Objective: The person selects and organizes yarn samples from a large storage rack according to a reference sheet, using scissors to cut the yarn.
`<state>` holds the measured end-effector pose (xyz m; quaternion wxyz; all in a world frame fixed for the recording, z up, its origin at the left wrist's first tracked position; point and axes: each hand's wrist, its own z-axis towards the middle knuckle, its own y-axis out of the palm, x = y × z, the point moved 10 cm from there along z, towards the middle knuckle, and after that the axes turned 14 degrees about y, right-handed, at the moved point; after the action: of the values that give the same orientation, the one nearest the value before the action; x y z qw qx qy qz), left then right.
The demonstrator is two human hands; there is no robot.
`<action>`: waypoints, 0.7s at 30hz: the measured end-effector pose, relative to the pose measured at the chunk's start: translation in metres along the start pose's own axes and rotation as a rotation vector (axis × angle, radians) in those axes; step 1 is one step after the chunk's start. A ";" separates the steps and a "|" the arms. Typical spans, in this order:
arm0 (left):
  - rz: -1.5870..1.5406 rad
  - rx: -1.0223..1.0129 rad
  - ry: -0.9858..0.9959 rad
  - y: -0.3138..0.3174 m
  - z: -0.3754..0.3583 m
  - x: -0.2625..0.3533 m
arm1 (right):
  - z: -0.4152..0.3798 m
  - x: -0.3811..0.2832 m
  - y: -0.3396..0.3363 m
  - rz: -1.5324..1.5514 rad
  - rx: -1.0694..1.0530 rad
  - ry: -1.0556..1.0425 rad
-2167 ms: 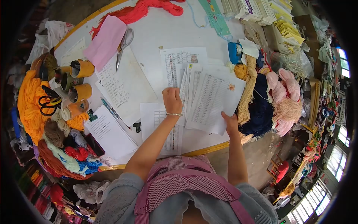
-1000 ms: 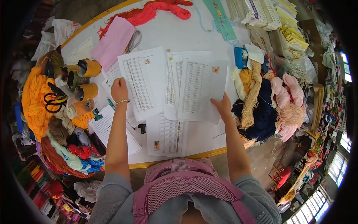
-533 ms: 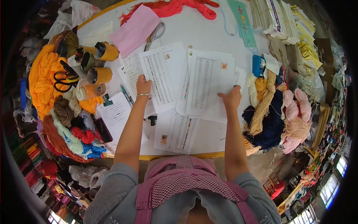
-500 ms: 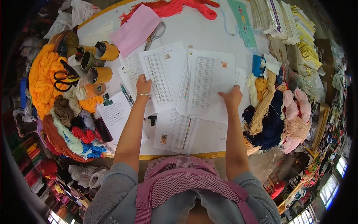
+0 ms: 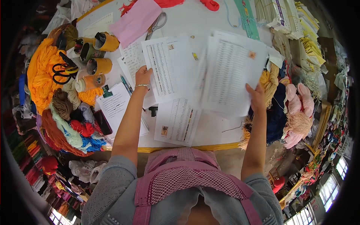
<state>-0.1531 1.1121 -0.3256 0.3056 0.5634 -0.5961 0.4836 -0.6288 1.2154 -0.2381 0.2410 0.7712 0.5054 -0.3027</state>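
My left hand (image 5: 143, 77) grips the left edge of a printed sheet (image 5: 161, 69) that bears a table of figures and a small picture at its top. My right hand (image 5: 256, 96) pinches the right edge of several stacked printed sheets (image 5: 228, 75), blurred by motion and lifted off the table. Another printed sheet (image 5: 178, 123) lies between my arms near the table's front edge. Left of my left hand are handwritten pages (image 5: 132, 62), pens (image 5: 126, 85) and a clipped paper stack (image 5: 118, 107).
Yarn hanks (image 5: 43, 82) and yellow cans (image 5: 99, 66) crowd the left side, with black-handled scissors (image 5: 62, 71) on the orange yarn. More yarn (image 5: 275, 108) lies at right. Pink paper (image 5: 137, 24), grey scissors (image 5: 157, 24) and red yarn (image 5: 168, 3) are farther back.
My right hand has moved right, carrying its sheets away from the left ones and over the tape dispenser area. A small yellow object now shows between them. My left hand stays nearly in place.
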 end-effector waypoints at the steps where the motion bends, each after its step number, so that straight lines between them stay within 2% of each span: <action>1: 0.005 -0.011 -0.003 0.002 0.001 -0.003 | 0.006 0.006 0.015 -0.040 -0.028 0.008; 3: 0.016 -0.019 -0.005 0.004 -0.001 0.001 | 0.025 0.023 0.055 -0.080 -0.141 -0.025; 5: -0.075 -0.008 -0.149 0.011 -0.011 0.004 | 0.034 0.036 0.101 -0.091 -0.175 0.028; 6: -0.103 -0.083 -0.206 0.021 -0.013 0.002 | 0.043 0.048 0.120 -0.072 -0.201 0.039; 7: -0.102 -0.086 -0.202 0.026 -0.016 0.003 | 0.052 0.060 0.138 -0.053 -0.224 0.048; 9: -0.024 -0.317 -0.015 0.061 -0.027 0.022 | 0.054 0.064 0.167 -0.070 -0.226 0.039; 10: -0.028 -0.326 -0.006 0.067 -0.029 0.026 | 0.053 0.057 0.173 -0.095 -0.203 -0.009; 12: -0.161 -0.372 0.183 0.079 -0.038 0.065 | 0.044 0.040 0.165 -0.059 -0.163 -0.031; 13: -0.070 -0.380 0.238 0.077 -0.043 0.086 | 0.036 0.031 0.160 -0.021 -0.132 -0.044; 14: -0.070 -0.377 0.244 0.075 -0.049 0.107 | 0.026 0.014 0.149 0.003 -0.112 -0.147; 15: -0.052 -0.471 0.260 0.078 -0.058 0.124 | 0.014 -0.003 0.138 0.026 -0.107 -0.249; 16: -0.030 -0.556 0.271 0.078 -0.067 0.139 | -0.003 -0.020 0.128 0.084 -0.054 -0.238; 17: -0.087 -0.585 0.257 0.081 -0.079 0.156 | -0.002 -0.021 0.124 0.121 -0.218 -0.220; 18: -0.144 -0.612 0.247 0.088 -0.088 0.168 | -0.002 -0.019 0.120 0.015 -0.302 -0.164; 19: -0.274 -0.683 0.382 0.098 -0.094 0.187 | -0.025 -0.049 0.117 -0.232 -0.145 -0.415; 20: -0.404 -0.758 0.521 0.108 -0.101 0.204 | -0.020 -0.044 0.116 -0.110 -0.213 -0.389; 21: -0.407 -0.724 0.427 0.117 -0.092 0.188 | -0.011 -0.033 0.112 0.010 -0.276 -0.358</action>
<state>-0.3159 1.1142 -0.1505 0.6871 0.4138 -0.5275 0.2800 -0.5328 1.1597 -0.1998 0.4315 0.6674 0.4877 -0.3615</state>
